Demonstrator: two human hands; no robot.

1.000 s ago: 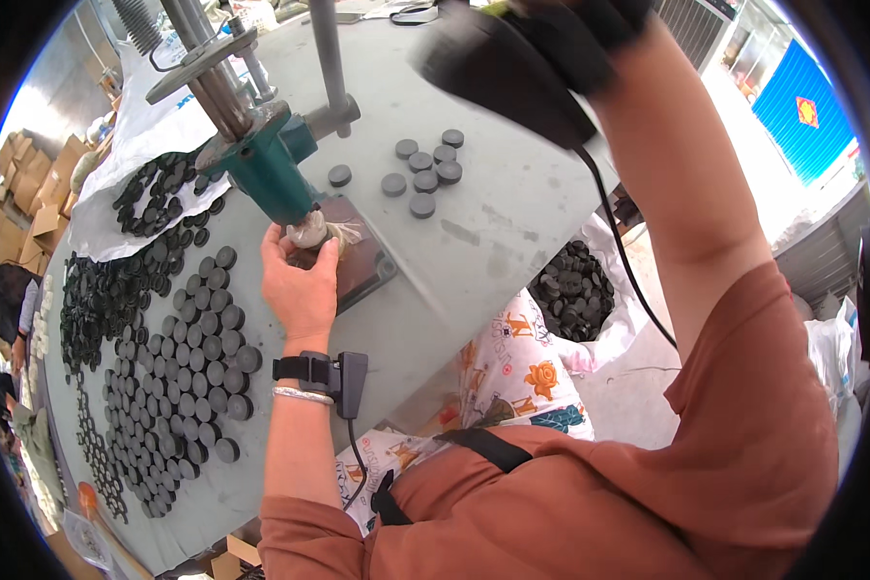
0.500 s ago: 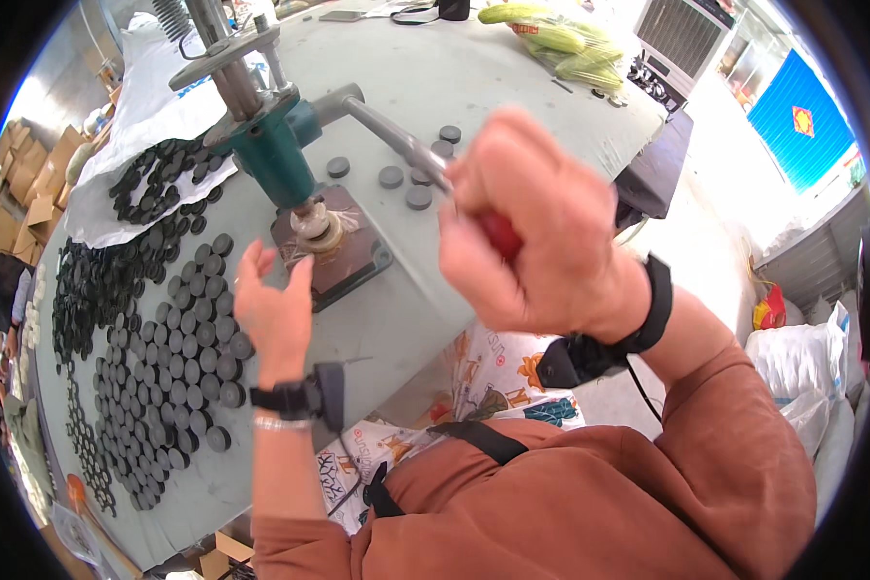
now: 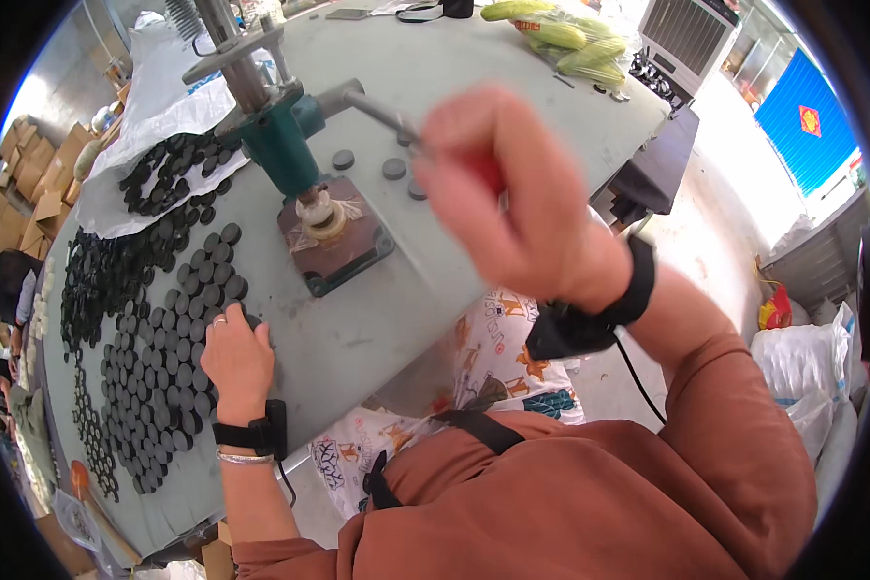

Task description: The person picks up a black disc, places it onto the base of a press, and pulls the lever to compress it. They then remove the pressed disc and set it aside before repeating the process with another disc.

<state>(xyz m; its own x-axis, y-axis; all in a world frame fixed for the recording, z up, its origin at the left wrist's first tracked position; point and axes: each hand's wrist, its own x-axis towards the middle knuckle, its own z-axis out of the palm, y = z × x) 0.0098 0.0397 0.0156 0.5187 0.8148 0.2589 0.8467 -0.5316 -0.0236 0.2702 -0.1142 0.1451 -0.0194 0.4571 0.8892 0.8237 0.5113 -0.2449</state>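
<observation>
My right hand, blurred by motion, is closed round the red knob of a grey lever. That lever belongs to a green hand press on the table. Below the ram, a pale round fixture sits on the brown base plate; I see no dark disc on it. My left hand is down at the right edge of a spread of dark round discs. Its fingers are bent and its thumb is close to them, at a disc that is partly hidden.
Loose black parts heap behind the discs and on a white sack. A few discs stand right of the press. Bagged green vegetables lie at the far edge. An orange-headed tool is at the near left.
My left hand has moved from beside the press fixture down to the discs, and its fingers have closed in. My right hand has shifted slightly up and left with the lever.
</observation>
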